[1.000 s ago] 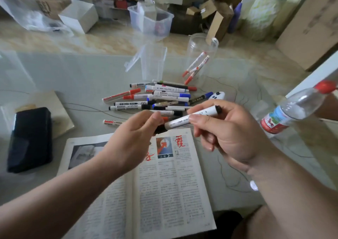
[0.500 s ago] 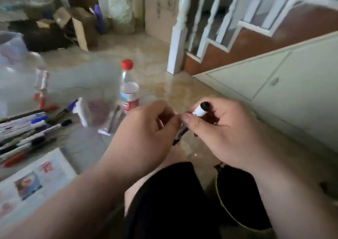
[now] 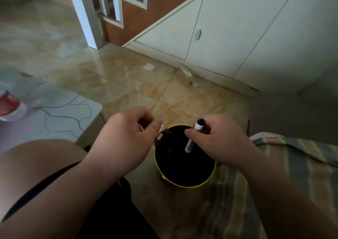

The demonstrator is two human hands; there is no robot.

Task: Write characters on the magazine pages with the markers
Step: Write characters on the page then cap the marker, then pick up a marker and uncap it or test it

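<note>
My right hand (image 3: 225,143) grips a white marker (image 3: 190,144) with a black end, holding it steeply tilted above a yellow-rimmed bin (image 3: 182,185) lined in black. My left hand (image 3: 124,141) hovers just left of the bin's rim, apart from the marker. Its fingers are loosely curled and I see nothing in them. A small dark piece (image 3: 161,135) sits at the bin's left rim; I cannot tell what it is. The magazine and the other markers are out of view.
The glass table's corner (image 3: 54,114) is at the left, with a red-labelled bottle (image 3: 9,107) at the frame edge. White cabinet doors (image 3: 237,37) stand beyond the tiled floor. A striped cushion (image 3: 292,165) lies to the right of the bin, and my knee (image 3: 36,165) is at the lower left.
The view has swung right and down from the table to the floor bin. My left hand, which pinched the marker's lower end, has let go and moved left. My right hand still holds the marker.
</note>
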